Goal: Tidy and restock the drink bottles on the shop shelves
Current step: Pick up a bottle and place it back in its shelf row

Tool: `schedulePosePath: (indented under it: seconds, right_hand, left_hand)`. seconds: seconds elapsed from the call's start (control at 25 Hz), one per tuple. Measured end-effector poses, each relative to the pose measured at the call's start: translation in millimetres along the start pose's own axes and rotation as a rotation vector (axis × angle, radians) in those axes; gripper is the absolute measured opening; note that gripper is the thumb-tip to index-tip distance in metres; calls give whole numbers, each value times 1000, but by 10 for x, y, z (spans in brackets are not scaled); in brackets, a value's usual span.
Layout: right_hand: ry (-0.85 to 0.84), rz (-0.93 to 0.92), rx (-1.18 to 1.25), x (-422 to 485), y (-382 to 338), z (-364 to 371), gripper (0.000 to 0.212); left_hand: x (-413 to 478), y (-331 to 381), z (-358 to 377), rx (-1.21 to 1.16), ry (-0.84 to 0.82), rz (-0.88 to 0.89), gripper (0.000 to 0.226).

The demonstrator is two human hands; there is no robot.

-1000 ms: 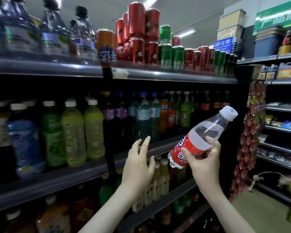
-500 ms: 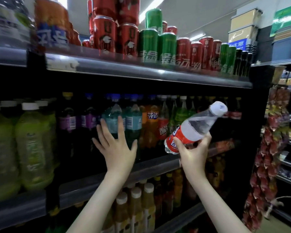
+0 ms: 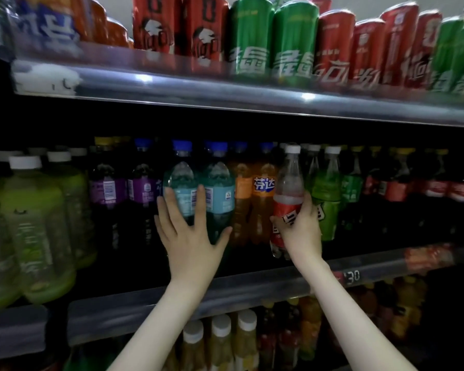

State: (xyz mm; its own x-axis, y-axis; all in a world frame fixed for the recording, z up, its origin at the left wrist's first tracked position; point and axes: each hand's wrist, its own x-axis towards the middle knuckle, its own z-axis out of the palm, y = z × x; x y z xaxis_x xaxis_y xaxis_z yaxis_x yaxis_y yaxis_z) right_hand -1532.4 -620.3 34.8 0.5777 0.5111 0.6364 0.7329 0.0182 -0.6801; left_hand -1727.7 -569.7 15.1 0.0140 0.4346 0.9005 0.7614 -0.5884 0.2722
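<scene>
At the middle shelf, our left hand (image 3: 192,236) is open, with the fingers straight and spread, and it lies flat against the front of two blue-green bottles (image 3: 221,188). Our right hand (image 3: 302,231) is curled round the lower part of a clear bottle with a red label (image 3: 289,180). This bottle is nearly upright, a little in front of the row, between the orange bottles (image 3: 260,188) and the green bottles (image 3: 327,194). Its base is close above the front rail (image 3: 252,287); whether it already rests on the shelf, we cannot tell.

We judge that the bottle is about to go into the row. The place for it looks narrow, so its side may push a neighbour, and that one may fall against those behind. If the base comes in too low, it may catch the rail and the bottle may tip in our grip. If the left hand presses too hard, the blue-green bottles may lean back and fall over.
</scene>
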Motion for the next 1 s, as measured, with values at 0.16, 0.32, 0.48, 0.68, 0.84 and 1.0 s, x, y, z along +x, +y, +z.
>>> schedulePosePath:
  seconds: [0.16,0.32,0.48,0.68,0.84,1.0]
  right_hand:
    - [-67,-52,-107,30,92,-49,93]
    - [-117,-73,-78,-6,107,-124,93]
    - [-109,-76,-63,-99,45,-220,86]
    - [-106,-248,83,-640,-361,-207,78]
    - [-327,-425,193,-1323,-857,67,75]
    - [-483,-516,289,-1888,-1440,395,70]
  left_hand:
    - [-17,45,-6,58,0,-27,95]
    - [-36,112,-43,78,-28,-71,93]
    - [-55,212,-135,99,-140,-130,94]
    - [-276,197,-577,118,-218,-156,88]
    - [-535,-134,-1112,232,-178,-210,84]
    - [-710,-714,-1745,320,-173,-248,81]
